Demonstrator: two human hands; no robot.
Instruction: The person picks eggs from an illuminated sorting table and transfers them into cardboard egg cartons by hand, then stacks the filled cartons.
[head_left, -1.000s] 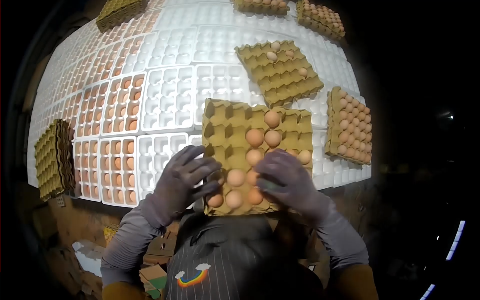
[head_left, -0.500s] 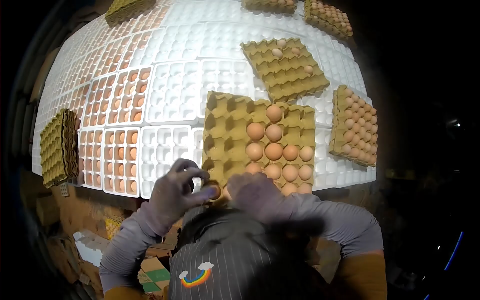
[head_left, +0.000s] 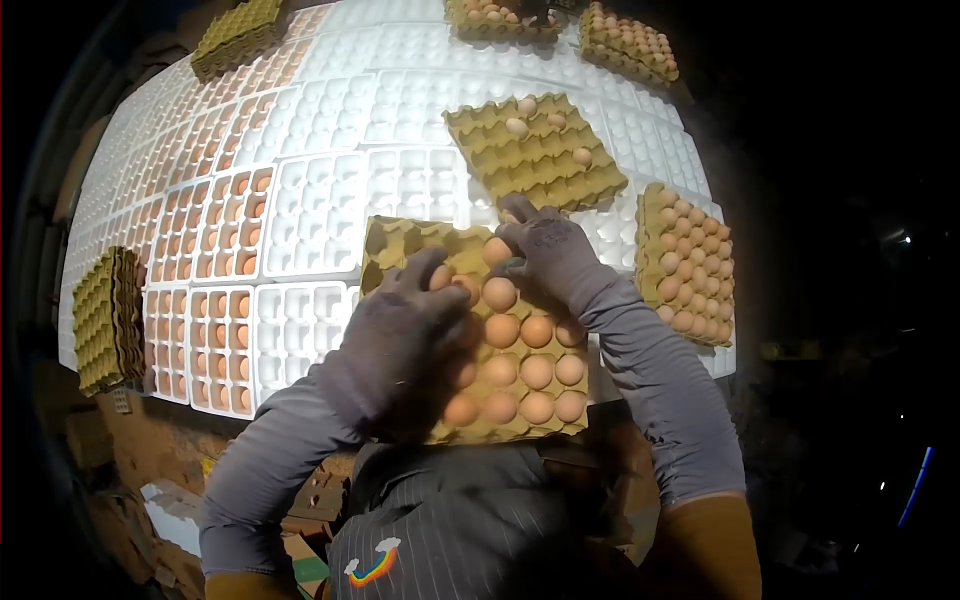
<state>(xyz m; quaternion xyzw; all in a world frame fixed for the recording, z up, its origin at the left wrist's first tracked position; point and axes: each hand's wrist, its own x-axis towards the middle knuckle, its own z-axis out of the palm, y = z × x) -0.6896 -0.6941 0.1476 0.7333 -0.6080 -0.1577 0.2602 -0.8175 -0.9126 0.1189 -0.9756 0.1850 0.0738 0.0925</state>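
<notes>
My gloved left hand (head_left: 405, 320) is curled over the middle of the near pulp egg tray (head_left: 425, 237), fingers closed round a brown egg (head_left: 439, 277). Another egg (head_left: 465, 290) sits close by, partly covered by that hand. At the tray's far side, my gloved right hand (head_left: 548, 248) bends its fingers and thumb around an egg (head_left: 496, 251); its fingertips are partly hidden. Rows of brown eggs (head_left: 537, 372) fill the tray's right and near part. The left near cells lie in shadow behind my left hand.
White foam egg boxes (head_left: 316, 215) cover the table, those at left holding eggs (head_left: 238, 225). A pulp tray with a few eggs (head_left: 540, 165) lies beyond. A full tray (head_left: 690, 265) stands right, and stacked pulp trays (head_left: 105, 320) stand left. More trays (head_left: 630, 45) are at the back.
Both hands have moved from the tray's near edge up over its middle and far part. More eggs show along the near rows. The view has shifted slightly.
</notes>
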